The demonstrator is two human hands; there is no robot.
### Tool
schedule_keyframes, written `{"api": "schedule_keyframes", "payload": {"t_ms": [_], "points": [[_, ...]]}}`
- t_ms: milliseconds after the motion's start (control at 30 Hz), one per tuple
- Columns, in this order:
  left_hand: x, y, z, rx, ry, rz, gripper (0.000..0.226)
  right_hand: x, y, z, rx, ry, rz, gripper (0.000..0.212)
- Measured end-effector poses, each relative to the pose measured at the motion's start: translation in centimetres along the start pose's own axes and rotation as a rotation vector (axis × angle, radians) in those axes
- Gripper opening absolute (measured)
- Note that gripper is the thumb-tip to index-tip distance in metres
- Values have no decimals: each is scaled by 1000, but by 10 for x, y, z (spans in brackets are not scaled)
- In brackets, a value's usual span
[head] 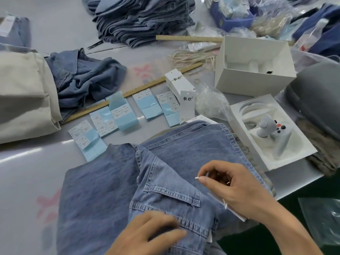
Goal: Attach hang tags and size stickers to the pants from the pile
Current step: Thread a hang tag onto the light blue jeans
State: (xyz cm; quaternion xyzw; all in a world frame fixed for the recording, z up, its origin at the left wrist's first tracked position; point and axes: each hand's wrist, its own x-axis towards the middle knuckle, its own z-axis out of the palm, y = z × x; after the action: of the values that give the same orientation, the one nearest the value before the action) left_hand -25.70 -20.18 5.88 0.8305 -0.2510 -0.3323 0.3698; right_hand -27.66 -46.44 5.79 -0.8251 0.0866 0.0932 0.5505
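Grey table (27, 162), denim pants (103, 190) under both hands

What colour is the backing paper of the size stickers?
Light blue backing paper, with white stickers; head view.

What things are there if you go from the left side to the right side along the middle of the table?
Beige folded cloth → crumpled denim → blue sticker sheets → white hang tags → open white box → grey case.

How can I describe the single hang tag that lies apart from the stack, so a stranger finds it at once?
Start at the open white box on the right. In front of its left corner sits a stack of hang tags. The single hang tag lies just below it, nearer the denim pants: one long white card alone, black characters at its top.
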Motion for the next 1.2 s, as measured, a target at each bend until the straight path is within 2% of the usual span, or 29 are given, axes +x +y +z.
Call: {"api": "schedule_keyframes", "payload": {"t_ms": [33, 67, 100, 167, 200, 267, 333, 433, 467, 500, 567, 600, 667, 767, 800, 867, 967, 1033, 1067, 1100, 1133, 1200], "points": [[-2, -12, 5, 0, 98, 130, 22, 0, 1, 0, -10, 11, 2, 7], [-2, -30, 10, 79, 253, 258, 28, 0, 2, -1, -15, 28, 0, 7], [-6, -49, 12, 130, 468, 258, 30, 0, 2, -3, -12, 48, -5, 6], [-13, -62, 15, -38, 618, 1, 32, 2, -2, -8, 29, 89, -21, 5], [-11, -67, 17, -72, 570, -126, 40, 3, -5, -12, 61, 111, -29, 10], [-14, -74, 16, -39, 455, -181, 48, 6, -11, -20, 125, 151, -46, 16], [-12, -72, 11, 10, 435, -108, 39, 9, -20, -32, 181, 192, -66, 15], [1, -47, -8, 170, 544, 39, 35, 9, -30, -52, 238, 251, -86, 18], [9, -38, -15, 118, 542, 69, 36, 8, -31, -59, 254, 275, -91, 19], [20, -23, -23, -57, 511, 50, 39, 8, -33, -64, 276, 299, -102, 20], [46, 5, -34, -605, 422, -56, 45, 7, -35, -74, 330, 346, -129, 27], [63, 15, -36, -804, 384, -112, 42, 4, -36, -80, 337, 374, -142, 33], [102, 31, -41, -900, 446, -167, 37, -2, -37, -91, 327, 438, -159, 42], [154, 53, -39, -883, 471, -162, 31, -10, -32, -101, 378, 477, -164, 39], [167, 58, -34, -867, 418, -146, 35, -11, -29, -102, 405, 479, -157, 38], [177, 66, -19, -693, 271, -53, 58, -11, -20, -98, 466, 466, -119, 37], [170, 70, 20, -295, 95, 150, 97, -12, -4, -90, 536, 446, -41, 21], [164, 65, 52, 113, 58, 170, 118, -14, 5, -90, 586, 481, -13, 16], [162, 62, 66, 331, 57, 173, 121, -15, 9, -91, 609, 502, -4, 17], [158, 58, 77, 497, 81, 186, 116, -16, 12, -93, 633, 519, 5, 19], [157, 55, 84, 567, 127, 212, 101, -17, 15, -95, 653, 529, 10, 22], [152, 50, 80, 398, 217, 268, 70, -19, 18, -99, 673, 531, 15, 22]]}}
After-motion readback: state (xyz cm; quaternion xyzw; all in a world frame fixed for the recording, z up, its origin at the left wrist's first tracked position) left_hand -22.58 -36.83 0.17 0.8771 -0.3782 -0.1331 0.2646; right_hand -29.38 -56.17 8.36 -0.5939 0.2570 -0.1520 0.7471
